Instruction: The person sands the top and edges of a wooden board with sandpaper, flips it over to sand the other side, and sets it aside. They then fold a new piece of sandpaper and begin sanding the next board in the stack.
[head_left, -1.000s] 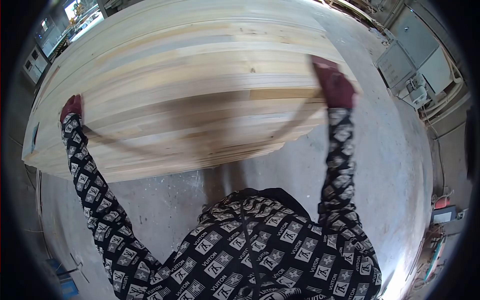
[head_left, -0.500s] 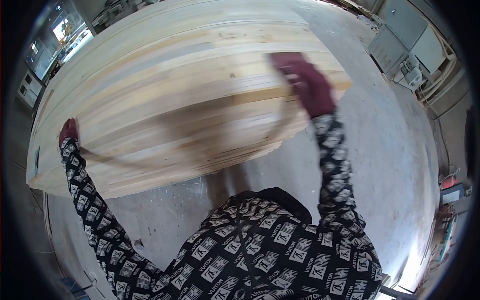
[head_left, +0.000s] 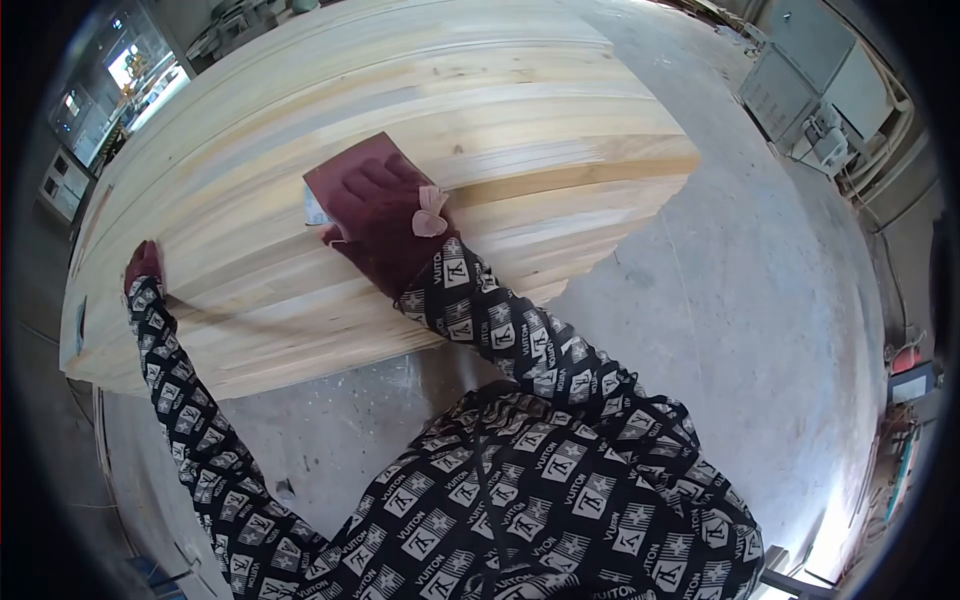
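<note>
The dark red sheet (head_left: 383, 149) lies on the stacked pale boards (head_left: 520, 125), left of their middle. The right hand (head_left: 385, 215), gloved, is unclenched and palm down over it, fingers extended toward its far edge, forearm slanting in from the lower right. The left hand (head_left: 145, 263) rests at the boards' left part, arm outstretched; whether it grips anything is unclear.

Pale wood stack (head_left: 560, 120): long strips w/ visible grain, side by side. Dk red sheet (head_left: 328, 178) flat on top, approx. mid, under R fingers (head_left: 374, 178).
</note>
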